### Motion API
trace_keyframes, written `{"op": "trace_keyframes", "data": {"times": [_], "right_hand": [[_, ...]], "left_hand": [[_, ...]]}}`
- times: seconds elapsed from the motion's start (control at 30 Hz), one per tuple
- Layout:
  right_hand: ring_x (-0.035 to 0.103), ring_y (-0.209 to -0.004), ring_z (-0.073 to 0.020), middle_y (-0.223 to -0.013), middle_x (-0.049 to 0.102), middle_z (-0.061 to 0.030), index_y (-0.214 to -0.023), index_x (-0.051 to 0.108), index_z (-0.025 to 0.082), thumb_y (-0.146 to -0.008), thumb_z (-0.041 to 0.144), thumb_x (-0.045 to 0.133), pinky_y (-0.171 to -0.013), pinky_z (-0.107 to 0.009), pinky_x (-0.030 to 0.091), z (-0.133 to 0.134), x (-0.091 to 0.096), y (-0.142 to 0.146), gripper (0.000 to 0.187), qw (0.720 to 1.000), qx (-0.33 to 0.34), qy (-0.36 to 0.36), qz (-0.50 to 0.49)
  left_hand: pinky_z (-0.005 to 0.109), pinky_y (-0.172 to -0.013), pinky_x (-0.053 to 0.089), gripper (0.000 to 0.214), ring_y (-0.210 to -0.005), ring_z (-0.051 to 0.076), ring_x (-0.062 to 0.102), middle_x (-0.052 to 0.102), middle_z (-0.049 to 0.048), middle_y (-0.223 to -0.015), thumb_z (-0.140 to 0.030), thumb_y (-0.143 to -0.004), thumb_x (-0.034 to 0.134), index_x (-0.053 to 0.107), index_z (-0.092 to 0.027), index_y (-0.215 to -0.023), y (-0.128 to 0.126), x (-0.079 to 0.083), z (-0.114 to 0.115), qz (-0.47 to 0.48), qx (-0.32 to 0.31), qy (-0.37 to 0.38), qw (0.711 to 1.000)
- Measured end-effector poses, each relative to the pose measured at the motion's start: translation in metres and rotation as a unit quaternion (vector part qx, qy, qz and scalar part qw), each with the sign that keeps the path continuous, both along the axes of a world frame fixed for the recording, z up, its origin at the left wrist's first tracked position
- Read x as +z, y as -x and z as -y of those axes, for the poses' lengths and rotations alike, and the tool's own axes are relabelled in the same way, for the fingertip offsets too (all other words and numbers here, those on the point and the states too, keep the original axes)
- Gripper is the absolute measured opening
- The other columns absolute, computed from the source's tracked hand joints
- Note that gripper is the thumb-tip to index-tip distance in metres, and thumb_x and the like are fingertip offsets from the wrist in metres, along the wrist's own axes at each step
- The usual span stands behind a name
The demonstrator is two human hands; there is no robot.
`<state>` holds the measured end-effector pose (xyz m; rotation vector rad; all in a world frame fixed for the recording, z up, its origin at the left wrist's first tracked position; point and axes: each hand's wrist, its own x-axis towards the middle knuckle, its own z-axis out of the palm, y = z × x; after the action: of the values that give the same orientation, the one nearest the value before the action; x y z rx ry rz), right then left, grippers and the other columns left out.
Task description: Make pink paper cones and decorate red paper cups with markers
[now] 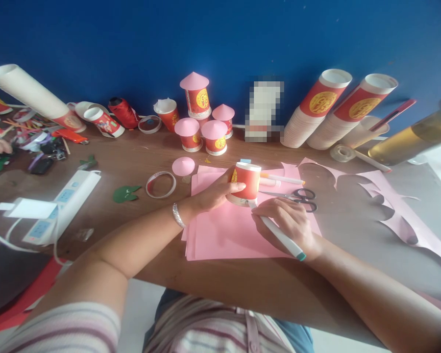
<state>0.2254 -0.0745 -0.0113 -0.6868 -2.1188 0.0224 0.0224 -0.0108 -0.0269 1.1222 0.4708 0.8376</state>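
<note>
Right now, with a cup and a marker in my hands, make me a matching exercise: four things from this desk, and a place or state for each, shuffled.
Things:
1. Red paper cup
2. Green-ended marker
3. Black-handled scissors
4. White power strip

Places and states:
A. Lying just beyond the right hand
B. Held in the left hand
C. On the left of the desk, with a white adapter plugged in
D. Held in the right hand, pointed at the cup's lower edge

Right pairs: 1-B, 2-D, 3-A, 4-C
</note>
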Motion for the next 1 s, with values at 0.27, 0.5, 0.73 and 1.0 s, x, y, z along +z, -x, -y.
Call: {"op": "trace_keyframes", "data": {"times": [0.27,0.5,0.73,1.0], "right_hand": [[0.063,-0.058,-0.0133,-0.070,0.065,0.0027,-0.092,0.058,0.023,-0.085,-0.001,0.061,-0.057,-0.026,0.051,0.0000,0.0023,0.0000,0.025,1.000,-0.003,-0.010,0.000],[0.064,-0.059,-0.0151,-0.071,0.066,0.0010,-0.092,0.061,0.022,-0.083,-0.001,0.060,-0.056,-0.028,0.052,0.0017,0.0085,-0.0029,0.024,1.000,0.000,-0.010,0.008],[0.063,-0.060,-0.0132,-0.073,0.068,0.0000,-0.095,0.060,0.022,-0.088,0.000,0.061,-0.059,-0.026,0.053,-0.0001,0.0077,-0.0015,0.024,1.000,-0.011,-0.015,0.003],[0.065,-0.062,-0.0137,-0.074,0.069,0.0004,-0.098,0.061,0.022,-0.090,0.003,0.064,-0.062,-0.026,0.055,-0.0021,0.0032,-0.0024,0.021,1.000,0.000,-0.010,-0.004]], "left_hand": [[0.035,-0.091,0.053,0.038,-0.103,0.023,0.067,0.072,0.0102,-0.116,-0.033,-0.095,0.065,0.063,-0.020,-0.130,-0.0007,0.0012,0.0002,0.026,-0.033,-0.015,0.999],[0.032,-0.089,0.053,0.035,-0.103,0.022,0.066,0.071,0.0083,-0.110,-0.031,-0.093,0.066,0.063,-0.019,-0.126,0.0007,0.0013,0.0002,-0.003,-0.009,-0.016,1.000],[0.034,-0.090,0.054,0.032,-0.116,0.027,0.066,0.072,0.0107,-0.117,-0.029,-0.092,0.067,0.062,-0.020,-0.123,0.0008,0.0010,-0.0003,0.010,-0.012,-0.009,1.000],[0.034,-0.089,0.055,0.035,-0.106,0.023,0.068,0.073,0.0099,-0.116,-0.032,-0.095,0.066,0.064,-0.021,-0.128,-0.0002,0.0022,-0.0010,0.025,-0.038,-0.018,0.999]]}}
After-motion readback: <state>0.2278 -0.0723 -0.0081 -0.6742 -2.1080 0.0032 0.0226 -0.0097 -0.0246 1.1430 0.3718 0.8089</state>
